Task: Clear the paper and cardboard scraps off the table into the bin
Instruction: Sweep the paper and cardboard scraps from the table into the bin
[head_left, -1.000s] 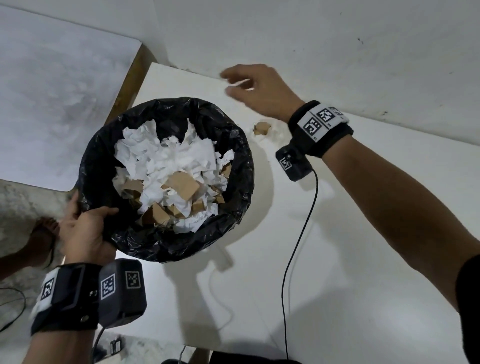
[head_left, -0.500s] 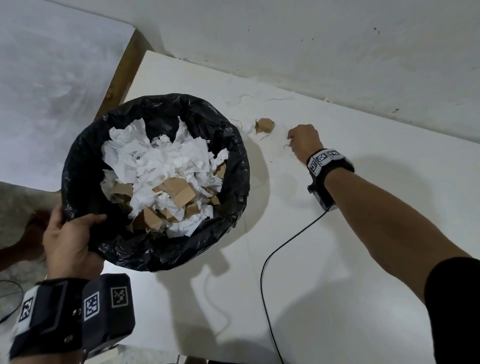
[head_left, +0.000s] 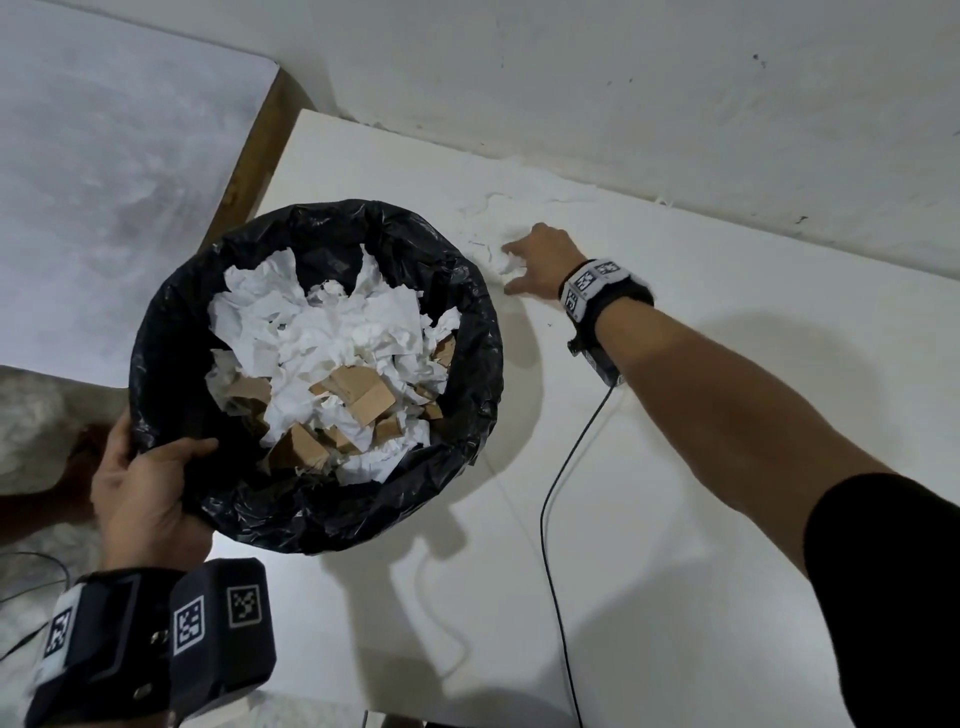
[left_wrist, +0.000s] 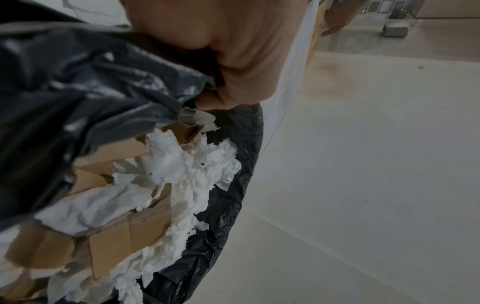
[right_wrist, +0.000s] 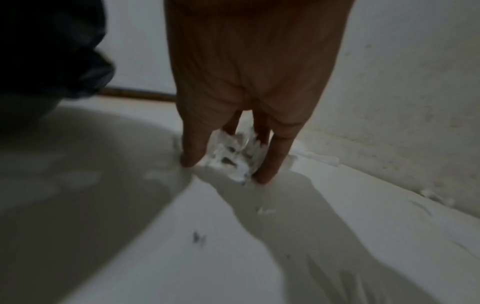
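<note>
A bin (head_left: 470, 332) lined with a black bag, heaped with white paper and brown cardboard scraps (head_left: 358, 384), hangs over the white table's (head_left: 701, 441) left edge. My left hand (head_left: 158, 457) grips its near rim, thumb inside the liner. The left wrist view shows the same palm (left_wrist: 246, 61) against the liner (left_wrist: 78, 82). Right of the bin, near the wall, my right hand (head_left: 519, 267) closes thumb and fingers round a wad of white paper scraps (head_left: 505, 264) on the table. In the right wrist view the wad (right_wrist: 231, 152) sits between thumb and fingers (right_wrist: 271, 164).
Thin white paper shreds (head_left: 493, 200) lie along the wall behind the right hand, and also show as shreds (right_wrist: 319, 158) in the right wrist view. A black cable (head_left: 550, 493) runs from the right wrist across the table. A wooden strip (head_left: 249, 156) borders the table's left side.
My right hand came down to the table, then slid left over the spot where a small cardboard scrap lay and gathered paper. That scrap is out of sight. The left hand keeps hold of the bin.
</note>
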